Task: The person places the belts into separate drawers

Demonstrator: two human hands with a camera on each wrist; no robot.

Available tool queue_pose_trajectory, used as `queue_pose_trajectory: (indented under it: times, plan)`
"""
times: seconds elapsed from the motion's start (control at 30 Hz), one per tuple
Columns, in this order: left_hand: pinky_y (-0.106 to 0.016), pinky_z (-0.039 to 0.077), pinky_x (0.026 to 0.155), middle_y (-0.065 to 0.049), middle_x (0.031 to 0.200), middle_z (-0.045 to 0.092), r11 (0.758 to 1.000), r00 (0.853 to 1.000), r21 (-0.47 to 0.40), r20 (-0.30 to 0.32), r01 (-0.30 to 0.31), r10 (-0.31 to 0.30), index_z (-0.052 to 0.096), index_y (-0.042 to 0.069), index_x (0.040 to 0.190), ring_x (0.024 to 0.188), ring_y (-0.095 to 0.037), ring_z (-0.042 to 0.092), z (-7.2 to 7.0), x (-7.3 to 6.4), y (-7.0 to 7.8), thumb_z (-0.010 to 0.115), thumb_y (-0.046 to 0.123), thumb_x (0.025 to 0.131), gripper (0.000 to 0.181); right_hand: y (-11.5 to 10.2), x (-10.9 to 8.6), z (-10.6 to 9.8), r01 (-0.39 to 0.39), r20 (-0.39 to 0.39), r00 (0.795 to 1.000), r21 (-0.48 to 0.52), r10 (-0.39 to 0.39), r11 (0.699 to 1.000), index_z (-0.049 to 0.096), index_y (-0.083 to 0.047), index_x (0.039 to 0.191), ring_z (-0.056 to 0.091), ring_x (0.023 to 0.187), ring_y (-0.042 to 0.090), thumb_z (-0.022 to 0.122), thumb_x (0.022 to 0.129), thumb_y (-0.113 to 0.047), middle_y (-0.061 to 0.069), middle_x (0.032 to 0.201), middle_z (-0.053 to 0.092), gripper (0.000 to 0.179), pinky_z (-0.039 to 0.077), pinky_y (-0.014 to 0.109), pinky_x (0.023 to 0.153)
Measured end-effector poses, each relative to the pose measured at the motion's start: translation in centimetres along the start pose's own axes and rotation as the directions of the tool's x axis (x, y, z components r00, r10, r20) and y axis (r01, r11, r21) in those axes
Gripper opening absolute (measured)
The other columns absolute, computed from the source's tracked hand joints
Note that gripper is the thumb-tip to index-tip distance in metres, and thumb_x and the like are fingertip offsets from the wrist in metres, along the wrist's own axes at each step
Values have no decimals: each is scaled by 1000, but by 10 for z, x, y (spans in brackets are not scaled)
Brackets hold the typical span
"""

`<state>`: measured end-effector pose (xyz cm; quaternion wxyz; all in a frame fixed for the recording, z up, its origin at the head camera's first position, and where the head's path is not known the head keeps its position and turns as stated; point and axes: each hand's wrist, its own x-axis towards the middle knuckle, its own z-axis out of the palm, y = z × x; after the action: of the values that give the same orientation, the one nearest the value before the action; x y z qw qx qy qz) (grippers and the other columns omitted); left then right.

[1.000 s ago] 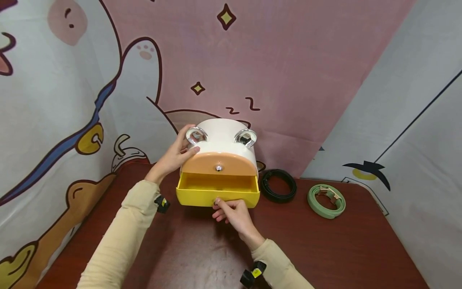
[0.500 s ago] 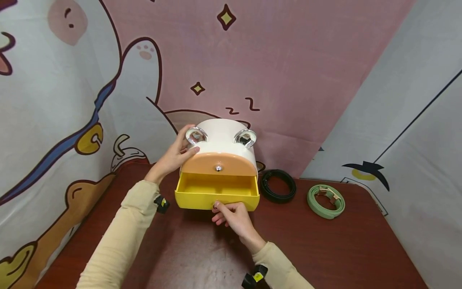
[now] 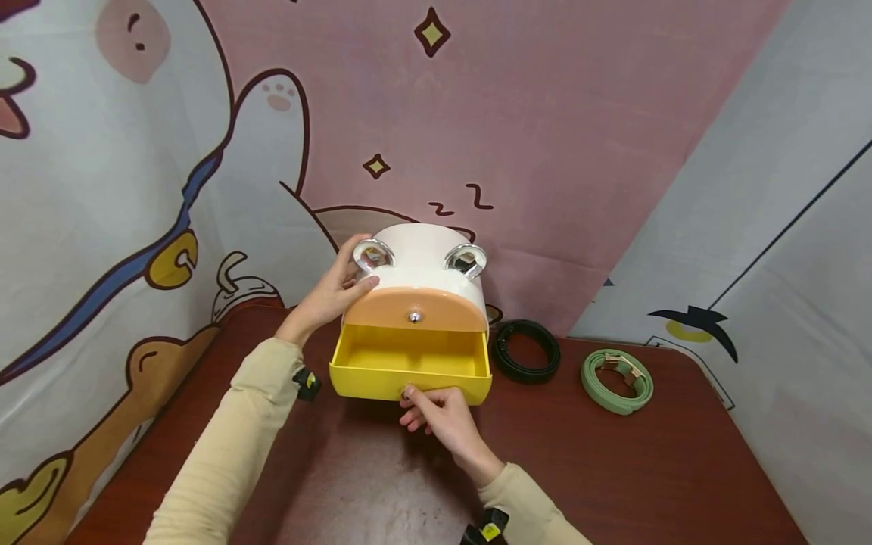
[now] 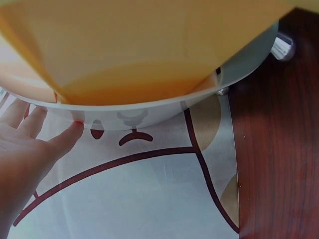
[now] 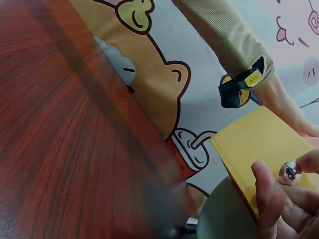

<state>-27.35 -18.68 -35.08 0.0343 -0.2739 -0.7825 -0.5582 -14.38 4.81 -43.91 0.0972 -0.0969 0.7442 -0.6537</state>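
Observation:
In the head view, a small white drawer box (image 3: 425,253) with two silver ring eyes and an orange upper front (image 3: 381,309) stands on the table. Its yellow lower drawer (image 3: 368,382) is pulled out, and the inside shows bare. My left hand (image 3: 327,297) rests on the box's left side, thumb near the top front edge. Extended fingers (image 4: 67,139) touch the white wall in the left wrist view. My right hand (image 3: 450,428) pinches the drawer's round silver knob (image 5: 290,173) between thumb and fingers.
To the right of the box lies a coiled black belt (image 3: 500,350). Farther right is a coiled green belt (image 3: 594,387) with a gold buckle. A cartoon-printed cloth (image 3: 545,151) hangs behind the dark red-brown table (image 3: 579,469).
The yellow drawer has slid farther out toward me, with my right hand drawing back on its knob. My left hand stays on the box's side.

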Motion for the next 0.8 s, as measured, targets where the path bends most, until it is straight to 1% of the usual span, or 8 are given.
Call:
queue_pose_trajectory:
  times: [0.17,0.37,0.5,0.63,0.8]
  plan:
    - [-62,22,105,-23,141,44,1000,1000,0,3,15,-15,15,32,151,124,-34,47,0,0,0,56,14,99,69,1,-3,1,14,-18,1000,2,-14,1000,75,0,87,65,59,16,61,96,-33,10,69,70,37,43,22,49]
    - [-62,22,106,-24,142,43,1000,1000,0,5,24,-24,15,31,151,124,-34,47,1,0,1,56,14,99,69,-2,-7,2,17,-39,999,8,-17,1000,75,1,87,66,59,22,60,98,-24,15,70,69,31,43,21,48]
    - [-63,23,105,-24,140,45,1000,1000,1,1,20,-20,15,30,151,122,-35,49,1,0,3,57,13,99,69,-18,-15,3,14,-34,999,-2,-14,1000,74,4,86,66,60,26,58,98,-18,19,71,69,30,43,20,48]
    - [-62,23,105,-20,138,49,1000,1000,9,-2,20,-20,16,30,151,121,-33,50,0,0,3,57,13,99,69,-35,-25,4,13,-35,999,-10,-13,1000,74,6,85,65,59,24,58,98,-15,21,70,68,29,42,19,48]
    - [-62,23,105,-17,136,51,1000,1000,12,-1,27,-27,16,32,151,119,-32,51,0,-1,4,57,14,99,68,-39,-29,4,21,-28,999,-16,-22,1000,73,6,85,65,58,24,59,98,-15,21,69,68,29,42,19,47]
